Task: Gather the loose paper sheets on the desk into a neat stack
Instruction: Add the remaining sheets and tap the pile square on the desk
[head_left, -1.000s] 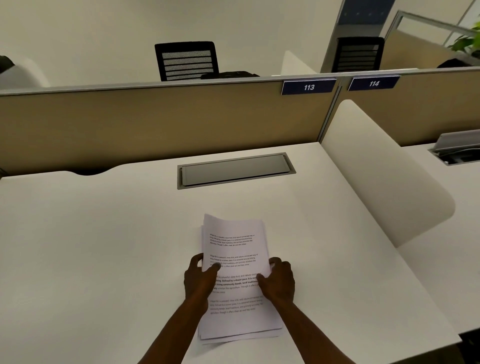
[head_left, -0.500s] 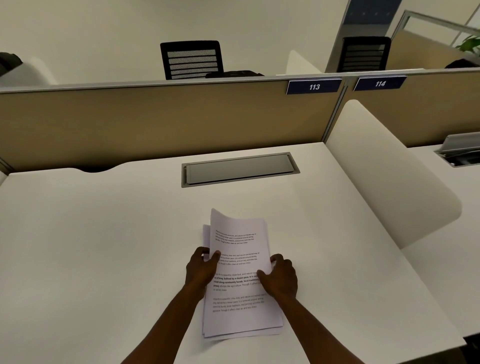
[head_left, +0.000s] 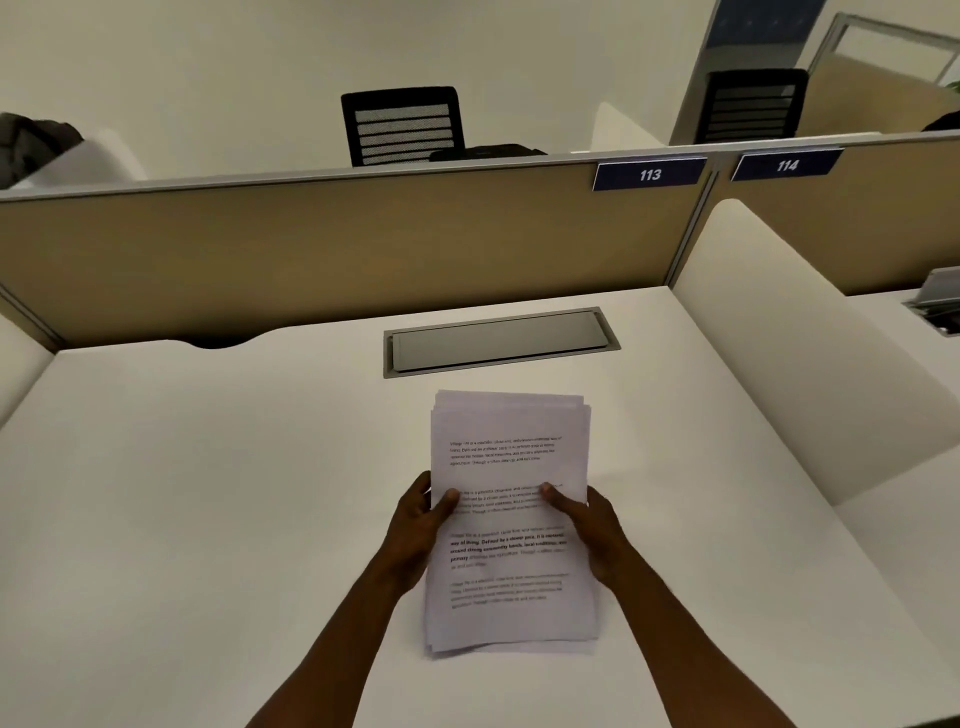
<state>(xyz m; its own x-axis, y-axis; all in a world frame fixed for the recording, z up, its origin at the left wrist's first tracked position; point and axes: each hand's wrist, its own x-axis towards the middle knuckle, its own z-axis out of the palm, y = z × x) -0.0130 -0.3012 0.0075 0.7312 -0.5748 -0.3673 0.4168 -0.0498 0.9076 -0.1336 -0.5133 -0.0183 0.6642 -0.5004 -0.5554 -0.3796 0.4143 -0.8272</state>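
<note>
A stack of white printed paper sheets (head_left: 511, 447) is held over the white desk (head_left: 208, 493), slightly fanned at its far and near edges. My left hand (head_left: 415, 525) grips the stack's left edge, thumb on top of the page. My right hand (head_left: 592, 525) grips the right edge the same way, thumb lying across the text. The fingers of both hands are hidden under the sheets. The stack looks lifted, its far end tilted up toward me.
A grey cable hatch (head_left: 498, 340) is set into the desk just beyond the paper. A tan partition (head_left: 311, 249) with labels 113 and 114 closes the back. A white rounded divider (head_left: 779, 338) stands on the right.
Both hands have moved from pressing on the sheets to gripping the stack's side edges. The stack has come up off the desk and its sheets sit more squarely together.
</note>
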